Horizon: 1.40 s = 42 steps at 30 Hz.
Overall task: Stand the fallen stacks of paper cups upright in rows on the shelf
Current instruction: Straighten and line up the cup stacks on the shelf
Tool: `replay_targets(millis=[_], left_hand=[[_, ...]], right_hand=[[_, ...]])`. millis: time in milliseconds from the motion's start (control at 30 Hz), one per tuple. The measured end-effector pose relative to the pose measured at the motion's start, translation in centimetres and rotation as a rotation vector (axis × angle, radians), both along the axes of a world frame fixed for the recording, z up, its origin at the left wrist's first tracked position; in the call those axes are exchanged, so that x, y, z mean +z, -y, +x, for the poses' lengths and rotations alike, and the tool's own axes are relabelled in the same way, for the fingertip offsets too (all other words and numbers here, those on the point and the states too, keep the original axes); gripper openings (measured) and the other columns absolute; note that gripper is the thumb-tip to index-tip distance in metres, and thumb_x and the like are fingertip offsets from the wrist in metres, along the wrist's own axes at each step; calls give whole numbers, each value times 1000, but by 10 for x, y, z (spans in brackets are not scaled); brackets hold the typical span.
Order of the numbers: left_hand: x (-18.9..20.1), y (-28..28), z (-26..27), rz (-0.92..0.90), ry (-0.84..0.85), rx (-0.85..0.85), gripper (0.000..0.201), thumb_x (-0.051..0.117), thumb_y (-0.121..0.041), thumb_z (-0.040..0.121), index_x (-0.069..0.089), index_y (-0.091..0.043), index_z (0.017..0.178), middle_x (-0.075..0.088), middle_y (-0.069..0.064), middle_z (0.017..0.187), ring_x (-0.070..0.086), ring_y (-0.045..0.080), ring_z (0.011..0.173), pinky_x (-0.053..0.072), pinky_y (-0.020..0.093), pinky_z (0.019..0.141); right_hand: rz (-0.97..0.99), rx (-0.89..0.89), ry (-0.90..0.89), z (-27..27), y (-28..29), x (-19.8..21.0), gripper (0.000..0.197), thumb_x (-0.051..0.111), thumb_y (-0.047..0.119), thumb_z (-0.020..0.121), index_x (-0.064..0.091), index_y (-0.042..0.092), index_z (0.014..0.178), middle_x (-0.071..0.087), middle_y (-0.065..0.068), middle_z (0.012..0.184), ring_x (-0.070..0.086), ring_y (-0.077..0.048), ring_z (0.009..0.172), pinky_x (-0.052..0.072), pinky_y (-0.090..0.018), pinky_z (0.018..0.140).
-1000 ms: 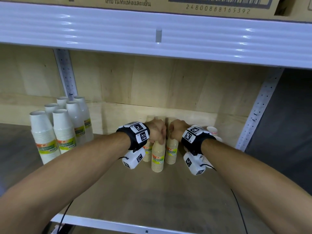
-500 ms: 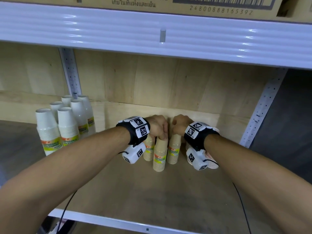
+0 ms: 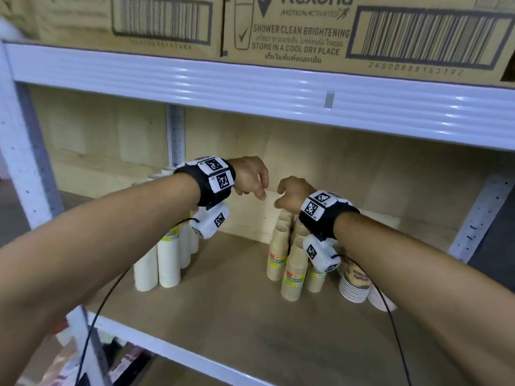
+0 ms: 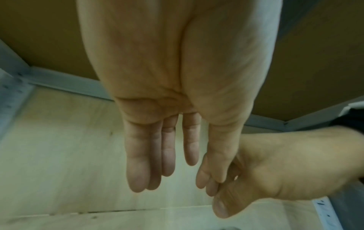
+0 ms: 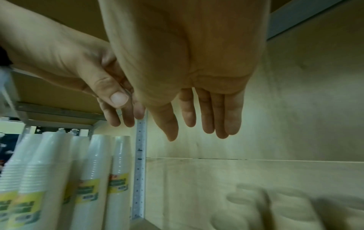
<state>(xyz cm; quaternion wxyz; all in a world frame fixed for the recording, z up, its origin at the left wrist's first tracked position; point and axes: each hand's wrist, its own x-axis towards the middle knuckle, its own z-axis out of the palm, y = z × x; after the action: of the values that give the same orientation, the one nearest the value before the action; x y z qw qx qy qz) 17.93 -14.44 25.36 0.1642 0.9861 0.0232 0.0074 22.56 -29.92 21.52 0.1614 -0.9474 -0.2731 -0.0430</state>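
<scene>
Three brown paper cup stacks (image 3: 291, 270) stand upright, close together, at the middle of the wooden shelf (image 3: 223, 316). Several white cup stacks (image 3: 167, 263) stand upright at the left, also seen in the right wrist view as white cup stacks (image 5: 98, 179). My left hand (image 3: 252, 181) hovers above and left of the brown stacks, fingers relaxed and holding nothing; the left wrist view shows the left hand (image 4: 177, 155) with straight fingers. My right hand (image 3: 289, 195) hangs just above the brown stacks' tops, empty; its fingers (image 5: 206, 118) hang straight.
Printed white cup stacks (image 3: 355, 285) stand at the right behind my right forearm. A white shelf beam (image 3: 250, 87) runs overhead with cardboard boxes (image 3: 306, 29) on it. A perforated upright (image 3: 479, 215) bounds the right side. A wooden back panel (image 3: 348, 176) closes the rear.
Both hands have let go of the brown stacks' tops and lifted up and apart. The head view has shifted so the shelf sits lower and the boxes above show.
</scene>
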Motion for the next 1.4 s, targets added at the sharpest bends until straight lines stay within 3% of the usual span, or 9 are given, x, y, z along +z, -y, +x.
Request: replay_targets(millis=[333, 500, 600, 733, 867, 967, 1067, 1300, 1400], left_hand=[[23, -106, -71, 126, 117, 250, 28, 76, -40, 80, 67, -28, 103, 55, -8, 99, 59, 16, 91, 55, 34, 83], [19, -142, -105, 94, 117, 335, 23, 77, -34, 81, 70, -25, 102, 55, -11, 89, 58, 13, 78, 47, 25, 64], [14, -154, -120, 91, 102, 366, 26, 77, -32, 81, 70, -23, 105, 56, -11, 91, 60, 17, 87, 48, 27, 68], [7, -165, -130, 98, 80, 399, 30, 76, -33, 82, 69, -23, 109, 56, -6, 96, 59, 19, 95, 52, 31, 78], [-3, -171, -131, 66, 64, 427, 32, 77, -29, 82, 67, -22, 112, 57, -7, 88, 60, 17, 82, 51, 29, 69], [-10, -170, -130, 47, 56, 435, 36, 77, -26, 82, 62, -22, 114, 57, -5, 85, 60, 17, 69, 48, 26, 58], [-17, -172, -128, 16, 53, 449, 38, 77, -22, 82, 61, -21, 117, 58, -1, 92, 61, 16, 65, 47, 24, 53], [-24, -172, -126, -21, 41, 455, 37, 76, -18, 82, 62, -17, 117, 60, 8, 110, 64, 20, 71, 49, 24, 51], [-23, -168, -127, -29, 45, 449, 37, 76, -17, 82, 63, -17, 115, 58, 8, 113, 64, 20, 74, 50, 24, 52]], right_hand=[[48, 253, 14, -47, -97, 14, 28, 65, 24, 84, 64, 12, 109, 63, -6, 107, 63, -27, 94, 50, -31, 74], [121, 371, 8, -71, -135, 12, 30, 63, 27, 88, 63, 16, 116, 65, -6, 113, 61, -24, 89, 48, -27, 71], [143, 391, -8, -82, -153, 10, 21, 60, 34, 90, 62, 18, 104, 65, -6, 113, 63, -27, 94, 53, -31, 77], [167, 389, -15, -89, -171, 6, 33, 60, 40, 90, 59, 15, 111, 64, -8, 111, 63, -29, 93, 49, -30, 71], [153, 412, -26, -92, -182, 2, 23, 59, 37, 90, 58, 17, 100, 65, -9, 115, 62, -28, 90, 49, -30, 71], [129, 421, -51, -91, -189, -5, 37, 62, 41, 88, 61, 13, 112, 64, -8, 121, 62, -29, 105, 53, -35, 84], [127, 414, -73, -89, -193, -11, 48, 65, 39, 87, 55, 11, 125, 60, -8, 129, 59, -28, 113, 50, -32, 87], [166, 441, -101, -85, -190, -12, 52, 68, 31, 87, 51, 12, 132, 57, -5, 133, 57, -24, 116, 42, -26, 80], [178, 447, -123, -84, -187, -13, 55, 69, 30, 86, 50, 14, 135, 56, -2, 137, 56, -23, 119, 45, -27, 85]])
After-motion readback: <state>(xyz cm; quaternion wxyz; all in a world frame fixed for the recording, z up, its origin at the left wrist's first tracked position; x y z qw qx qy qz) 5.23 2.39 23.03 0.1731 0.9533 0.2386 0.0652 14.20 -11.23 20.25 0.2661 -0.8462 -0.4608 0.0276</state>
